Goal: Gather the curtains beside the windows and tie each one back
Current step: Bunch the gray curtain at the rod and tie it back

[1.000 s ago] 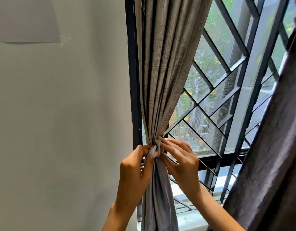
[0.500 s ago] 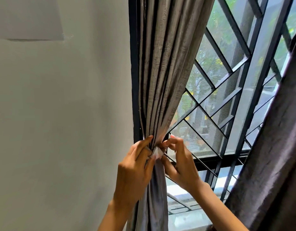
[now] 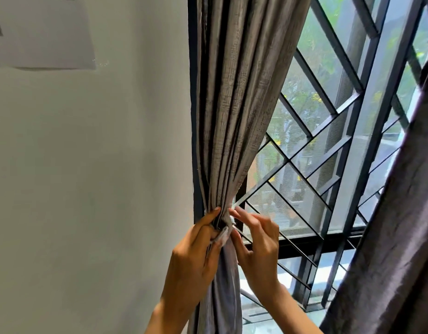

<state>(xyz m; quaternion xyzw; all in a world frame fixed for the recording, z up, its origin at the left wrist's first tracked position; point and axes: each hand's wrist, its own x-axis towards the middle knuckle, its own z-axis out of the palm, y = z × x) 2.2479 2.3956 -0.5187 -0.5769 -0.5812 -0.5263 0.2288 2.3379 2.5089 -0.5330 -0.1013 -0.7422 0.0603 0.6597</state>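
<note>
Bright daylight through the window (image 3: 328,131); fingertips blurred.

Gathered curtain (image 3: 241,104): top and hem run off frame. White tie (image 3: 226,233) mostly hidden between left hand (image 3: 196,259) and right hand (image 3: 258,251); knot not readable. Second, darker curtain (image 3: 388,237) cut by right edge. Wall paper (image 3: 39,39) clipped at top-left corner; print illegible.

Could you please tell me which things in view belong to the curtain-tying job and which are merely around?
In the job:
grey curtain
white tie
left hand
right hand
dark curtain, still loose

Merely around:
window grille
paper
wall
</note>
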